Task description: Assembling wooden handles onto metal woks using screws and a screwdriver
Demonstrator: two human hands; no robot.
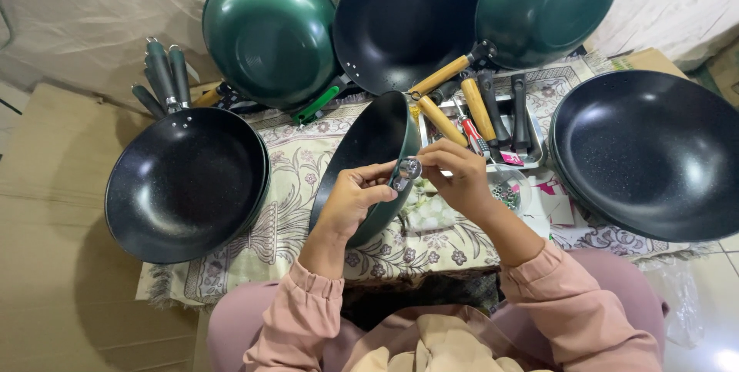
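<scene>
Pink sleeves (pixel 308 295) fill the bottom of the frame, and just above them both hands meet at the rim of a green pan (pixel 369 160) held on edge at centre. Left hand (pixel 352 201) pinches a small metal bracket (pixel 406 170) against the rim; right hand (pixel 456 176) closes its fingertips on the same piece from the other side. No handle is on this pan yet, so by the look of it the fitting is at an early stage. Wooden handles (pixel 454 103) and a red screwdriver (pixel 471 135) lie in a tray (pixel 539 158) above, screws (pixel 508 195) beside, other pans (pixel 185 180) around.
</scene>
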